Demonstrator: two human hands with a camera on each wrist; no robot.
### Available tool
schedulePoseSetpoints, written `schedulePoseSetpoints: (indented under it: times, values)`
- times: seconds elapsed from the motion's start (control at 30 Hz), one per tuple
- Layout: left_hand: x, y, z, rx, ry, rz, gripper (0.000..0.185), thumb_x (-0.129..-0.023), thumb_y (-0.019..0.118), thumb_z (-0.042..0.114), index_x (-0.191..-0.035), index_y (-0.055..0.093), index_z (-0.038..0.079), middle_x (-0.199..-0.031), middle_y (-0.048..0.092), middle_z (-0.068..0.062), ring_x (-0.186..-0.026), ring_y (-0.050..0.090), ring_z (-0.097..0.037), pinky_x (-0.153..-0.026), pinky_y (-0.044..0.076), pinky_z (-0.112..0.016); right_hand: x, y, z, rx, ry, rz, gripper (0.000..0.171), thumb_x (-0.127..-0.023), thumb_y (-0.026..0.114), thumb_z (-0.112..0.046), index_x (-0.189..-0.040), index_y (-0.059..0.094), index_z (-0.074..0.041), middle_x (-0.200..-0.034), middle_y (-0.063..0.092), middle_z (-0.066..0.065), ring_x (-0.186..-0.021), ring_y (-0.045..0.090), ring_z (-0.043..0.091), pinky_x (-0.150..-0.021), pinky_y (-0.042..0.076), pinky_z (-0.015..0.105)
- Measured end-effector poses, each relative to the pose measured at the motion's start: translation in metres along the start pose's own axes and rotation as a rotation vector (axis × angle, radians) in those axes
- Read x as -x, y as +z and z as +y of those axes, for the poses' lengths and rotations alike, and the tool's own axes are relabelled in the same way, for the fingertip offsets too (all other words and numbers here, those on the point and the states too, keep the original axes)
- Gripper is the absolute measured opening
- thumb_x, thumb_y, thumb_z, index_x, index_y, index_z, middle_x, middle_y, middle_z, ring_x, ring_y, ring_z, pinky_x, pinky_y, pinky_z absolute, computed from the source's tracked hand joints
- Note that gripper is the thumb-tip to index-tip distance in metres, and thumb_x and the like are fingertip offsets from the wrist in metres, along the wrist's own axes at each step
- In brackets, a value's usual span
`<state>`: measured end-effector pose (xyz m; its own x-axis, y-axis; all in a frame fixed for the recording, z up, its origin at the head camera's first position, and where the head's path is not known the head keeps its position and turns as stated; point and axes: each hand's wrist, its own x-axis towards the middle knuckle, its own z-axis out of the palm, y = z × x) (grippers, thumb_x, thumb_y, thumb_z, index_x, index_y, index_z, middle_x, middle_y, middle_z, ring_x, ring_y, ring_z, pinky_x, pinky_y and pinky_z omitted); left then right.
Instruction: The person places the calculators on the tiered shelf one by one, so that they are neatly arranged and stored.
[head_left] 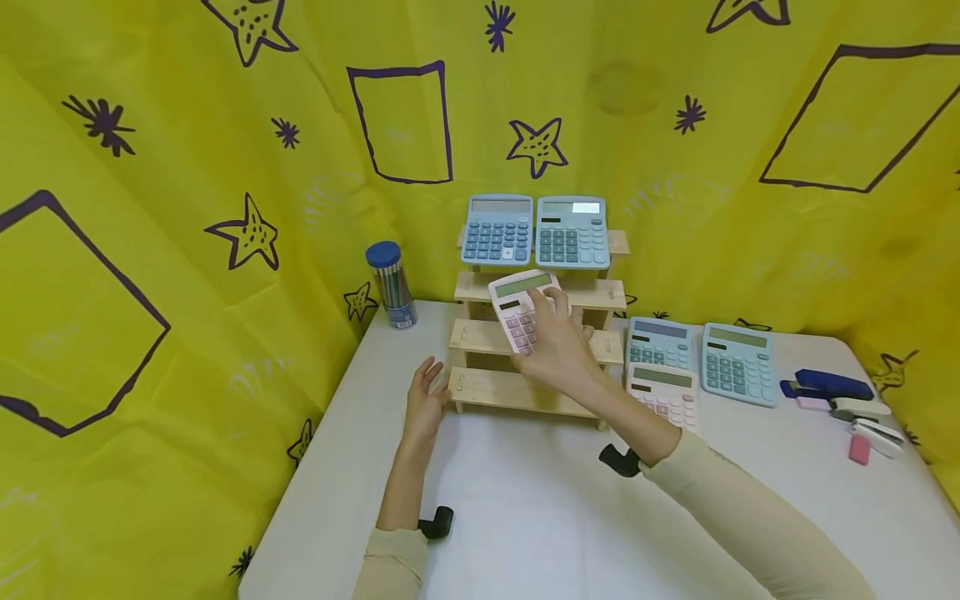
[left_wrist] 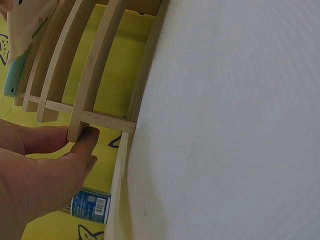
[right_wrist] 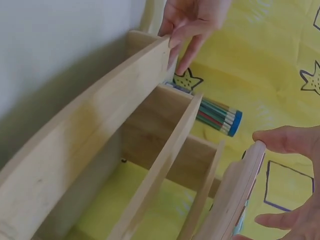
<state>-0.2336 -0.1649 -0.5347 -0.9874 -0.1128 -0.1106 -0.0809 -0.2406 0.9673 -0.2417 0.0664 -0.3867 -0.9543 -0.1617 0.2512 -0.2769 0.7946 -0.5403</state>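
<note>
Head view: the right hand [head_left: 553, 337] grips a pink desktop calculator [head_left: 517, 323], covering the right part of its keypad; the display is uncovered. The calculator is held at a tilt in front of the upper part of a four-tier wooden stand [head_left: 521, 392]. Contact between calculator and stand could not be determined.

The left hand [head_left: 426, 404] is lower and to the left of the right fingers. Left wrist view confirms its thumb and fingers pinch the end of the stand's lowest tier, with the plank between them.

Beyond the right fingers, on the top tier, a blue calculator [head_left: 497, 242] and a light teal calculator [head_left: 573, 242] sit side by side. To the right of the same fingers, on the white worktop [head_left: 510, 517], are a second blue calculator [head_left: 660, 330], a second teal calculator [head_left: 738, 367] and a second pink calculator [head_left: 666, 392], the last overlapping the lower part of the blue one. Farther right: a navy stapler [head_left: 836, 383], a white stapler [head_left: 879, 437] and a small pink block [head_left: 858, 450]. Beyond the left fingers, slightly left, a blue-lidded pencil tub [head_left: 390, 287] stands before a yellow patterned backdrop [head_left: 622, 150].
</note>
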Motion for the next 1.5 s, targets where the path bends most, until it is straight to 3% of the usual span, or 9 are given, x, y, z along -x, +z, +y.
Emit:
schedulePoseSetpoints:
  times: [0.3,0.67,0.87,1.07,1.23,1.5]
  values:
    - [0.003,0.0,0.001,-0.031,0.0,-0.008,0.079,-0.092,0.045,-0.018,-0.164,0.023,0.006,-0.165,0.031,-0.021,-0.148,0.038,-0.046,-0.116,0.04,-0.049,-0.032,0.028,-0.021,0.053,0.032,0.031,0.095,-0.075,0.084,-0.028,-0.156,0.039,-0.004,-0.159,0.029,0.031,-0.132,0.032,0.071,-0.097,0.03,0.08]
    - [0.003,0.002,0.002,-0.054,0.018,-0.015,0.08,-0.091,0.044,-0.019,-0.164,0.024,0.007,-0.165,0.031,-0.021,-0.147,0.039,-0.046,-0.116,0.039,-0.05,-0.061,0.062,-0.039,0.29,0.125,0.099,0.087,-0.096,0.068,-0.054,-0.156,0.037,-0.001,-0.154,0.038,0.037,-0.132,0.029,0.078,-0.108,0.026,0.08]
    - [0.002,0.002,0.0,-0.061,0.03,-0.022,0.08,-0.091,0.044,-0.019,-0.164,0.022,0.006,-0.165,0.03,-0.022,-0.147,0.039,-0.047,-0.112,0.042,-0.047,-0.066,0.067,-0.037,0.224,0.086,0.129,0.087,-0.095,0.07,-0.055,-0.155,0.037,-0.001,-0.155,0.034,0.033,-0.137,0.02,0.077,-0.114,0.02,0.078]
    - [0.001,0.002,0.0,-0.079,0.035,-0.019,0.081,-0.091,0.044,-0.018,-0.164,0.022,0.005,-0.165,0.03,-0.023,-0.147,0.039,-0.047,-0.109,0.045,-0.041,-0.049,0.054,-0.023,0.073,-0.003,0.131,0.085,-0.092,0.079,-0.039,-0.155,0.038,0.0,-0.162,0.027,0.031,-0.147,0.012,0.068,-0.119,0.015,0.072]
    - [0.001,0.002,0.0,-0.095,0.029,-0.005,0.079,-0.091,0.046,-0.017,-0.164,0.023,0.005,-0.164,0.032,-0.022,-0.146,0.04,-0.046,-0.101,0.049,-0.033,-0.016,0.032,-0.004,-0.012,-0.013,0.116,0.082,-0.091,0.079,-0.035,-0.154,0.04,0.002,-0.161,0.033,0.029,-0.15,0.019,0.06,-0.124,0.012,0.065]
    - [0.002,0.003,0.0,-0.085,0.023,0.0,0.079,-0.09,0.045,-0.018,-0.163,0.024,0.004,-0.164,0.033,-0.023,-0.146,0.041,-0.045,-0.1,0.05,-0.032,0.041,-0.004,0.051,-0.032,0.017,0.205,0.078,-0.09,0.079,-0.026,-0.152,0.043,0.001,-0.154,0.044,0.026,-0.145,0.036,0.05,-0.119,0.026,0.064]
